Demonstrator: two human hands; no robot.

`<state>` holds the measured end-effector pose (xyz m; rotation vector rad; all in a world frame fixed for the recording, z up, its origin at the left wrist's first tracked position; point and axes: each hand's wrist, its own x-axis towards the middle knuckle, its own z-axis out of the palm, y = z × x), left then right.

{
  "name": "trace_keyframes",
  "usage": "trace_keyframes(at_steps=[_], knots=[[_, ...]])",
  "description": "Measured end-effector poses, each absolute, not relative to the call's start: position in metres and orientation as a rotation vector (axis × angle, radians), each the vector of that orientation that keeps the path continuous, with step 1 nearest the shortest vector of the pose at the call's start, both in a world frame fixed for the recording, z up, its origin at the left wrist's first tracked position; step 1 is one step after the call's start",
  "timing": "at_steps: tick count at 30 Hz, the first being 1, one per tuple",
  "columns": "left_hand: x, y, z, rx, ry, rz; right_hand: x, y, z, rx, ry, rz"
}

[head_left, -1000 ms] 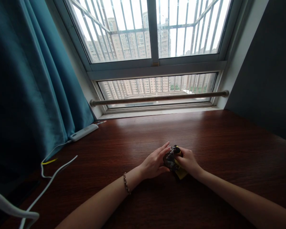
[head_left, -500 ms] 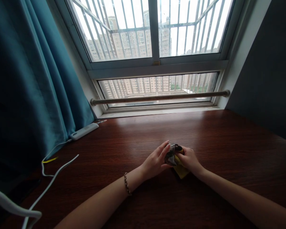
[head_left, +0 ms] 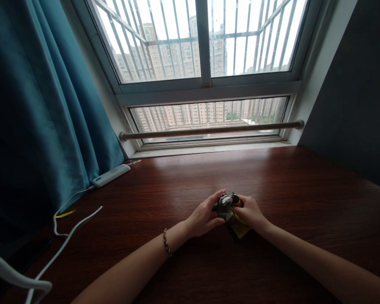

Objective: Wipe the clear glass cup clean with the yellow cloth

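Observation:
Over the middle of the table, both hands are at one small thing: a yellow and black packet with a shiny, crumpled silvery top. What kind of packet it is, I cannot make out. My right hand grips its right side, with the thumb across the front and the fingers behind. From the left, my left hand curves around the silvery part, thumb below and fingers above, gripping its edge. The left fingertips are partly hidden behind the packet. A chain bracelet circles my left wrist.
The hands are above a dark red-brown wooden table. White cables and a white power strip lie at the left by a blue curtain. A rail crosses the window behind the table.
The left fingers have spread slightly and the thumb has dropped away from them. More of the silvery top now shows between the hands. The right hand stays nearly in place.

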<state>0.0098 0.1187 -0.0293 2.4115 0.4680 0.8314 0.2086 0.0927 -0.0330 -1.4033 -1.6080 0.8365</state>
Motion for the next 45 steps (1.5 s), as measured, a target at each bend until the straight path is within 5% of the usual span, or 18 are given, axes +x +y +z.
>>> trace_keyframes(at_steps=[19, 45], knots=[[0.014, 0.118, -0.043, 2.426, 0.592, 1.066, 0.209, 0.091, -0.033, -1.444, -1.574, 0.707], [0.015, 0.126, -0.038, 2.234, 0.605, 0.951, 0.209, 0.092, -0.038, -1.458, -1.506, 0.746]])
